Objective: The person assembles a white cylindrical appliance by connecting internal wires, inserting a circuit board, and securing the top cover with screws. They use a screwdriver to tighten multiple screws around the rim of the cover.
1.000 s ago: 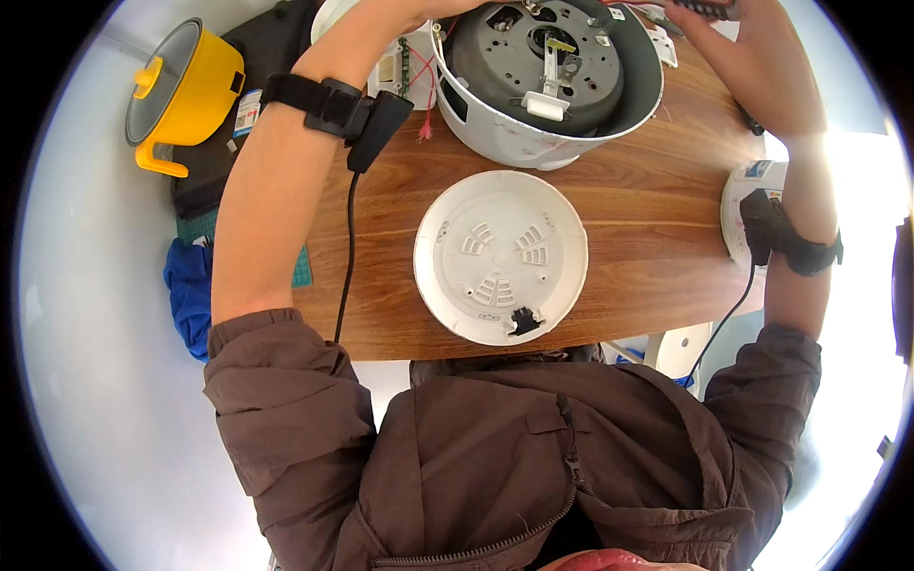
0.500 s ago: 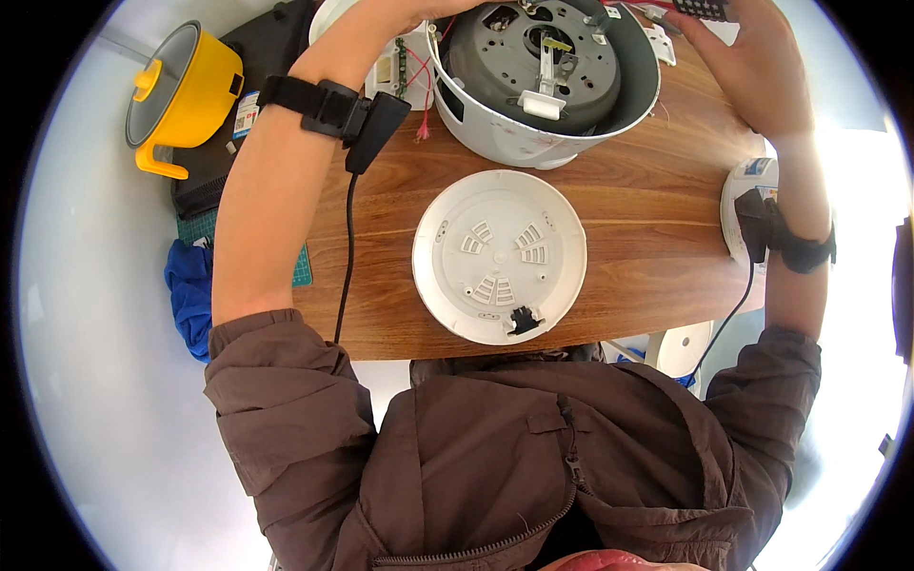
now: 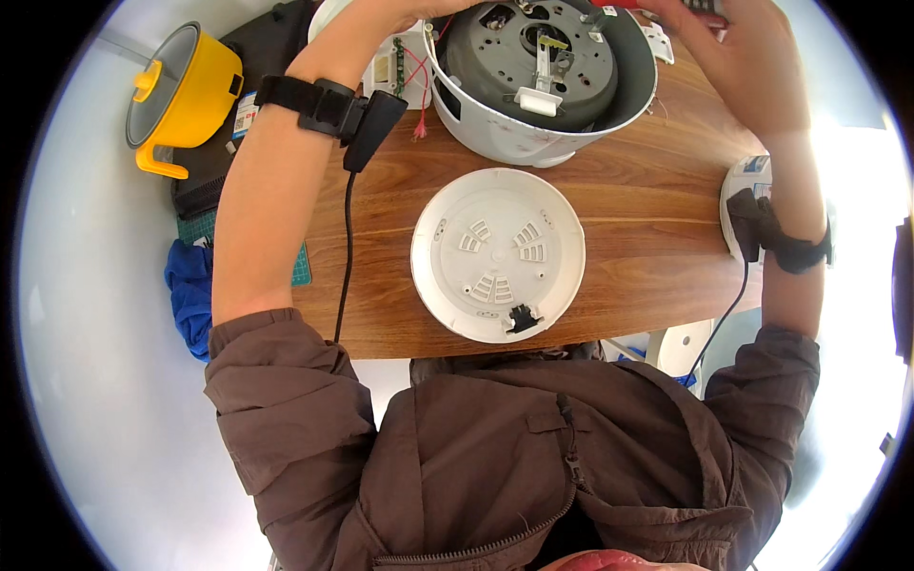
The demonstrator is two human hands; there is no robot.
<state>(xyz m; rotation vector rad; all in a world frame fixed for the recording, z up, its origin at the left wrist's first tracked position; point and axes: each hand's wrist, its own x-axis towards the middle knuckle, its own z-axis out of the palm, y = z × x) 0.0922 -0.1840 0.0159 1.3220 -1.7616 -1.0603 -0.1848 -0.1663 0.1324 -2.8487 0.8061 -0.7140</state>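
Note:
An opened rice cooker body (image 3: 514, 133), white outside, stands at the far middle of the table. Inside it sits a round grey metal shell (image 3: 495, 76) with a white plastic piece (image 3: 539, 102) on a metal bracket. My left hand (image 3: 428, 8) reaches to the cooker's far left rim; its fingers are cut off by the upper edge. Right of the cooker, my right hand (image 3: 747, 71) closes around a red-and-grey handled tool (image 3: 706, 11), whose kind is cut off from view. Nearer to me lies a round white vented base cover (image 3: 500, 224) with a black fitting (image 3: 523, 319).
A white part with a circuit board (image 3: 400, 71) and red wires (image 3: 420, 127) lies left of the cooker. A yellow pot (image 3: 205, 90) stands on a black bag at far left, above a blue cloth (image 3: 190, 295). A white container (image 3: 738, 209) stands beside my right forearm.
A red-and-grey tool now shows in my right hand, where a black dotted thing was seen beside it. The cooker has shifted slightly up and left. My left arm has barely moved.

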